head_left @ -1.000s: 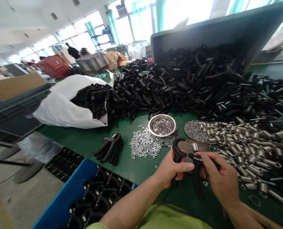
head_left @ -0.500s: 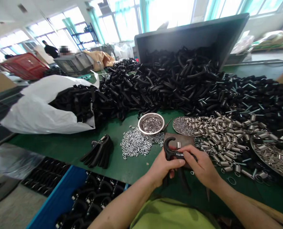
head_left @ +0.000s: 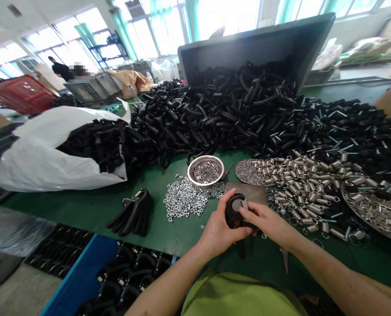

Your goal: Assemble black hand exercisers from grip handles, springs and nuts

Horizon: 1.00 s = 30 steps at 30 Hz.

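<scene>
My left hand [head_left: 215,232] is closed around a black hand grip strengthener [head_left: 230,213] with a curved hook end, held over a small metal block [head_left: 259,194]. A silver coil spring [head_left: 244,203] sits at the tool's upper right side. My right hand [head_left: 271,226] pinches the same tool from the right, its fingertips just below the spring. Part of the tool is hidden behind my fingers. Left of my hands lies a bundle of finished-looking black grip strengtheners [head_left: 136,213] on the green table [head_left: 179,235].
A metal bowl [head_left: 189,174] of small pins stands behind loose nuts [head_left: 184,199]. Springs [head_left: 309,188] lie at the right beside a tray of metal parts [head_left: 376,210]. Black handles [head_left: 215,118] spill from a grey bin [head_left: 317,48]. A blue crate [head_left: 73,272] stands below left.
The grip strengthener has turned in my hands, its hook now curving around toward the spring. My right fingers have shifted left along it. The whole view has moved slightly.
</scene>
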Motion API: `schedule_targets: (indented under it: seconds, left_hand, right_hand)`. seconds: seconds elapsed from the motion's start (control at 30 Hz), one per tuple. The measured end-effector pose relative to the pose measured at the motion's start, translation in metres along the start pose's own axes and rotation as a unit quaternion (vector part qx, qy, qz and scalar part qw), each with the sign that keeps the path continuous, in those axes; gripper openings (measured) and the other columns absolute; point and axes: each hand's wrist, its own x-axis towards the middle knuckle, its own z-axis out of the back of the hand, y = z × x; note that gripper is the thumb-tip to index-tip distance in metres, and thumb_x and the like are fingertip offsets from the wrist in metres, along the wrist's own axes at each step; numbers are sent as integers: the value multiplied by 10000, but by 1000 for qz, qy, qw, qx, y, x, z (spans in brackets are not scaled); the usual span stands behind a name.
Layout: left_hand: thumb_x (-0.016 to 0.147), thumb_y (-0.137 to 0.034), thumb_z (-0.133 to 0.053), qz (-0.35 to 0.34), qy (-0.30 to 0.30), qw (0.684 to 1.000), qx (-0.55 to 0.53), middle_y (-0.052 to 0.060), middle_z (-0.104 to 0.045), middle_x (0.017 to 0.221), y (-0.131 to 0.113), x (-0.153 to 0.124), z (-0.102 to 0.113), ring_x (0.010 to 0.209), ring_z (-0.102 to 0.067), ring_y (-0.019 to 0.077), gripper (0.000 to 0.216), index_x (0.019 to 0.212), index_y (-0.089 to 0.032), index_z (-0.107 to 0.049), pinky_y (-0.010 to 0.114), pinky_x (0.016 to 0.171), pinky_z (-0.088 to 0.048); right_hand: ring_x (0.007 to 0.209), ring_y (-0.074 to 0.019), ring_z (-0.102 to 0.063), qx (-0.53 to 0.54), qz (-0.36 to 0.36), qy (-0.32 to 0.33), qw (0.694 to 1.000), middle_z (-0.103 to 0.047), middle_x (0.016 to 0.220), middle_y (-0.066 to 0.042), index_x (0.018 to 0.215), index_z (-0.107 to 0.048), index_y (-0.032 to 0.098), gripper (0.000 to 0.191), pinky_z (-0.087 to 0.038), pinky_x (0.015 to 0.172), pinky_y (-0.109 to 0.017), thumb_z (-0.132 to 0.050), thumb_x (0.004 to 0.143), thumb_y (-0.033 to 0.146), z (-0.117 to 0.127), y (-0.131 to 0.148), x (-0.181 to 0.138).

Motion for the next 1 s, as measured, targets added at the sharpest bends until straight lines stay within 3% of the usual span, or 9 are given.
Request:
schedule_targets:
  seconds: [0.1,0.17,0.43,0.57,0.7,0.87,0.93,1.0]
  left_hand:
    - [634,-213,-733,-6,-16,999,-38,30,-573,1079,4,-2,-4,727,-585,126,847,1327,-294,-252,261,646,-511]
    - [624,-208,-742,-20,-11,999,-36,38,-558,1123,6,-4,-4,808,-589,143,833,1303,-279,-265,266,696,-506]
    - [580,-219,-777,-66,16,996,53,34,-571,1081,13,-3,2,873,-581,171,859,1272,-258,-269,298,755,-479]
    - [578,-217,-768,-82,13,993,84,42,-562,1099,16,-1,1,905,-585,182,822,1254,-242,-301,304,778,-472]
    - [561,-192,-756,-74,48,993,78,28,-582,1026,26,7,0,859,-600,172,811,1243,-225,-318,283,752,-477]
    - [609,-247,-745,-9,77,993,86,-3,-601,898,45,29,-6,694,-602,153,834,1297,-242,-273,261,605,-482]
    - [634,-315,-742,-39,49,985,162,22,-608,948,46,41,-2,789,-608,190,776,1293,-242,-338,302,676,-488]
    - [708,-356,-686,-105,-8,963,250,54,-596,1039,42,55,11,948,-577,220,582,1227,-228,-455,339,800,-467]
  right_hand:
    - [791,-188,-571,-88,38,-84,992,-622,852,-58,913,-560,163,298,-430,670,-301,-397,883,411,-7,2,1]
    - [801,-193,-563,-152,53,-100,982,-615,842,-61,869,-544,168,256,-408,728,-323,-395,886,375,-10,2,1]
    - [757,-181,-569,-229,52,-61,970,-604,793,-52,823,-505,187,232,-387,686,-290,-366,904,354,-7,10,-2]
    - [734,-184,-589,-247,24,-57,967,-623,778,-59,858,-508,176,213,-379,652,-280,-363,893,329,-6,10,-2]
    - [742,-204,-621,-305,7,-44,951,-655,811,-87,951,-530,152,241,-371,643,-286,-347,881,291,-7,4,4]
    - [761,-253,-648,-437,9,9,899,-684,866,-140,936,-620,148,377,-393,626,-313,-301,906,346,9,-11,25]
    - [753,-272,-657,-505,12,30,862,-693,825,-146,858,-659,159,419,-410,618,-325,-323,903,406,19,-11,37]
    - [747,-281,-663,-555,15,19,832,-696,790,-154,823,-676,154,411,-429,619,-335,-380,888,431,28,-6,49]
